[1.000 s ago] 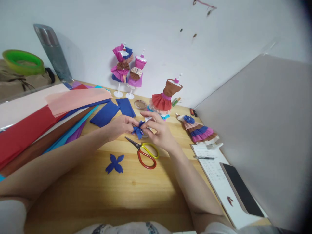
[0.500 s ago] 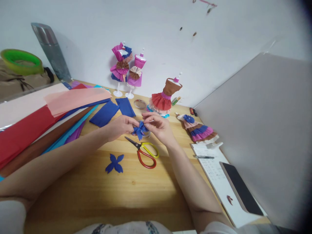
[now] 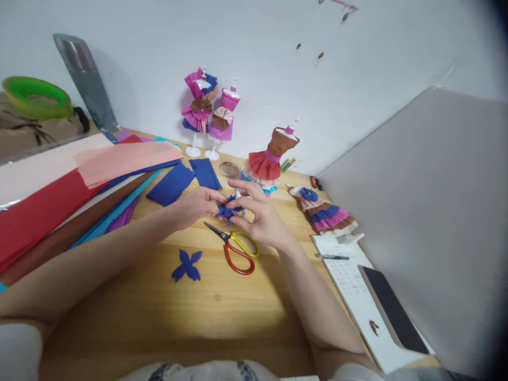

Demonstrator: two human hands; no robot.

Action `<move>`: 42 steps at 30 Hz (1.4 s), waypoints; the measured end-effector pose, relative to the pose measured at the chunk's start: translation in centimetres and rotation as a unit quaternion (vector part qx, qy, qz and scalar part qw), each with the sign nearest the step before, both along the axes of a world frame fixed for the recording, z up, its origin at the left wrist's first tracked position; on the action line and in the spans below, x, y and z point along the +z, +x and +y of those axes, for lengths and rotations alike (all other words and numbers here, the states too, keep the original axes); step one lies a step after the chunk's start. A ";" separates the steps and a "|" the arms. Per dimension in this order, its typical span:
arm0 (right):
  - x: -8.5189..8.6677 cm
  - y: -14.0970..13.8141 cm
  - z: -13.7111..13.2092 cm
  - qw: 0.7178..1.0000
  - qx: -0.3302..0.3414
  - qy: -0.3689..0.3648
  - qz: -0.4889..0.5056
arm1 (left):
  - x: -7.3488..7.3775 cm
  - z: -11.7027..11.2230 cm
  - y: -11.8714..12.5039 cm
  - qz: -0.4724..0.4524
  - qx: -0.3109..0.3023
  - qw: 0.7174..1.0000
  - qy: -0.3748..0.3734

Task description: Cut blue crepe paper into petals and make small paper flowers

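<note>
My left hand (image 3: 200, 207) pinches the left side of a small blue crepe-paper flower (image 3: 226, 212) with layered petals. From the other side, the thumb and a finger of my right hand (image 3: 260, 214) close on its petals, while the remaining fingers are raised. Behind the flower is a small round clear container (image 3: 245, 212), mostly covered by my right hand. Just below my hands lie scissors (image 3: 232, 246) with one red and one yellow handle loop, blades slightly apart. A flat four-petal blue paper cutout (image 3: 187, 265) rests on the table nearer me.
Blue paper pieces (image 3: 171, 183) and stacked coloured sheets (image 3: 43, 217) lie left. Dressed mini mannequins (image 3: 273, 159) stand along the wall; a paper dress (image 3: 323, 211) lies right. A phone (image 3: 392, 309) and pen (image 3: 333, 257) rest on a white sheet (image 3: 349, 296). A bottle (image 3: 85, 79) stands back left.
My right hand has shifted its grip, its fingers now more spread and lifted around the flower. The petals look more bunched. My left hand has stayed in about the same place.
</note>
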State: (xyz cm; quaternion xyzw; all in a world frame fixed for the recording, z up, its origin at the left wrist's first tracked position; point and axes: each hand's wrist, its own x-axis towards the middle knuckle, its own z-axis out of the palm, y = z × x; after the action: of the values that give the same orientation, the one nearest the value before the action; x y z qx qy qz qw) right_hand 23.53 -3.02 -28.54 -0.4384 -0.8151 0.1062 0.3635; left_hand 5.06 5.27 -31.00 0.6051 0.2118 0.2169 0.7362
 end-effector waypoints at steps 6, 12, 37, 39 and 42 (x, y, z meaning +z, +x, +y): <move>-1.0 -1.1 0.4 0.996 -0.053 -0.011 0.068 | 0.1 -0.3 0.1 0.025 0.000 0.999 0.039; -0.6 -0.6 0.2 0.996 -0.022 -0.064 0.065 | 0.1 -0.5 0.1 0.032 0.013 0.999 0.042; -0.6 -0.6 0.5 0.951 -0.165 -0.034 0.257 | 0.4 -0.9 0.6 -0.006 0.030 0.999 -0.030; 0.5 -0.6 -0.2 0.967 -0.177 -0.011 0.185 | 0.4 -0.9 0.6 -0.009 0.054 0.998 -0.025; 1.3 -1.2 -1.0 0.983 -0.164 -0.020 0.075 | 0.1 -1.0 0.6 -0.011 0.093 0.996 -0.006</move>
State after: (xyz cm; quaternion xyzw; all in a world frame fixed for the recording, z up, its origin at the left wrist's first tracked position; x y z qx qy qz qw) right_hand 22.36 -4.00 -27.21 -0.5644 -0.7002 0.0943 0.4270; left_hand 5.61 4.32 -30.87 0.5760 0.2602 0.2899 0.7187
